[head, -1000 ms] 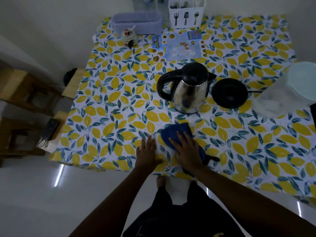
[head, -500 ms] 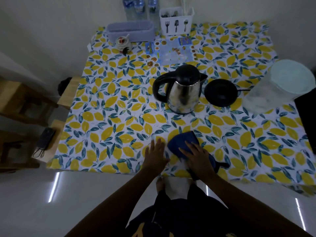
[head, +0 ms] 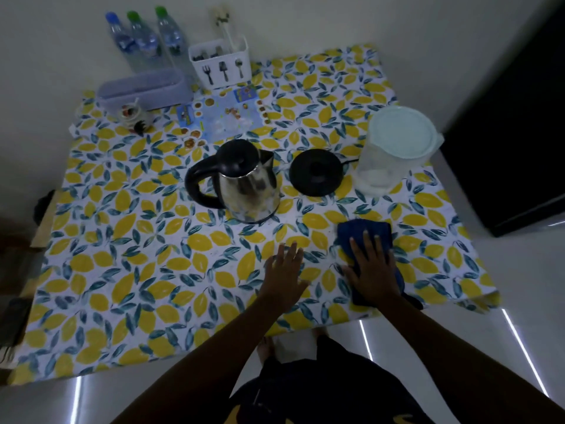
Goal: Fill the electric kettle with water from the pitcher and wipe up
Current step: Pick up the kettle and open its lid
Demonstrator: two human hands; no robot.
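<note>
A steel electric kettle [head: 244, 185] with a black lid and handle stands mid-table, off its black round base [head: 316, 172], which lies just to its right. Right of the base is a clear plastic pitcher [head: 394, 148] with a pale lid. A dark blue cloth [head: 365, 237] lies on the lemon-print tablecloth [head: 137, 240] near the front edge. My right hand [head: 371, 270] presses flat on the cloth. Left of it, my left hand [head: 286, 272] rests flat on the tablecloth, fingers spread, holding nothing.
Along the back wall stand three water bottles [head: 143, 41], a white cutlery holder [head: 221, 64] and a lavender box [head: 143, 87]. A small jar [head: 133, 114] and a printed mat [head: 223, 116] lie in front of them. A dark cabinet [head: 513, 133] stands at the right.
My right hand has slid the blue cloth to the right along the table's front. My left hand stays flat on the tablecloth. The camera view has shifted.
</note>
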